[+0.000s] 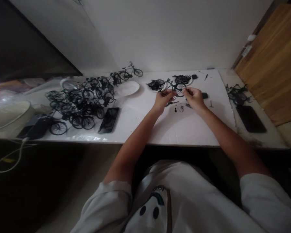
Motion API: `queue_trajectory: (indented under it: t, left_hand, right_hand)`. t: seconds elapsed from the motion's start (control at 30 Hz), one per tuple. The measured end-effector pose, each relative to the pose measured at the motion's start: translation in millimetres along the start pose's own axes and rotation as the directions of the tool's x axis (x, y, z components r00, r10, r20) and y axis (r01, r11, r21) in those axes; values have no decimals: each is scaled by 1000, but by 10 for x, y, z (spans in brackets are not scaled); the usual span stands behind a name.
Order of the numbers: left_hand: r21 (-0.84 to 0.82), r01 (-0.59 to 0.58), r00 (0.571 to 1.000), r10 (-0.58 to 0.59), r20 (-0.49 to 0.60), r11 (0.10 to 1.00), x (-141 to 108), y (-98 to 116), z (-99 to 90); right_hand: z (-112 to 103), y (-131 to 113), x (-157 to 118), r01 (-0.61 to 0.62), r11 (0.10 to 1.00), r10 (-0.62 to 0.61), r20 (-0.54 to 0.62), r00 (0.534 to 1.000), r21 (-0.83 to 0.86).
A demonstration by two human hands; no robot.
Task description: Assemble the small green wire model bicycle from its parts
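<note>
Both hands hold a small dark model bicycle [174, 86] above the white work surface. My left hand [164, 98] is closed on its left part, with thumb and fingers pinched together. On the other side my right hand [193, 97] pinches the bicycle near its spoked wheel [180, 89]. The fingers cover parts of the frame and the other wheel. Just below the hands lie several tiny loose parts [181, 108]. A small T-shaped piece [211, 104] stands to the right of them.
Many finished-looking model bicycles [84, 97] crowd the left side, near a white plate [128, 88] and a black phone [108, 120]. Dark parts [156, 84] are heaped at the back. Another phone [251, 118] lies right, before a wooden panel [274, 64].
</note>
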State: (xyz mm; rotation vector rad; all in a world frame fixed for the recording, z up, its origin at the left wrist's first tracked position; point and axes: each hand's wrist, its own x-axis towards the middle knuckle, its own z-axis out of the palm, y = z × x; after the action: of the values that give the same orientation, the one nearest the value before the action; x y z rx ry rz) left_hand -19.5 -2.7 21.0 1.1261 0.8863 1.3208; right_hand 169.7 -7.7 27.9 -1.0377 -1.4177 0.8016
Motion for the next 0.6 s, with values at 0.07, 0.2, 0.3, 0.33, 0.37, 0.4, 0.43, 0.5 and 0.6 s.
queue_trajectory:
  t: [0.07, 0.2, 0.3, 0.33, 0.37, 0.4, 0.43, 0.5, 0.6]
  left_hand:
    - [-5, -1, 1000, 1, -7, 1000, 3, 3, -1]
    - [4, 14, 1000, -14, -24, 1000, 7, 13, 2]
    - [-3, 20, 1000, -20, -22, 1000, 11, 8, 3]
    - [-8, 20, 1000, -20, -18, 1000, 12, 3, 2]
    - [-14, 19, 1000, -19, -14, 1000, 13, -2, 2]
    - [-19, 18, 1000, -18, -9, 1000, 13, -7, 1]
    - [-20, 15, 1000, -16, -6, 1000, 12, -10, 1]
    - [-12, 14, 1000, -14, -3, 1000, 8, -12, 2]
    - [7, 18, 1000, -18, -6, 1000, -1, -3, 5]
  right_hand:
    - [-2, -3, 9, -33, 999, 32, 31, 999, 33]
    - [0, 19, 27, -57, 997, 56, 14, 998, 60]
    - [0, 20, 21, -58, 997, 58, -4, 998, 51]
    - [-1, 16, 16, -62, 997, 62, -5, 998, 51]
    - [-3, 9, 10, -64, 997, 64, -5, 998, 51]
    - [-4, 2, 5, -64, 997, 64, -5, 998, 50]
    - [-6, -3, 1, -60, 997, 61, -7, 998, 45]
    - [-8, -8, -2, -49, 998, 49, -11, 999, 28]
    - [-9, 4, 5, -42, 999, 43, -20, 999, 12]
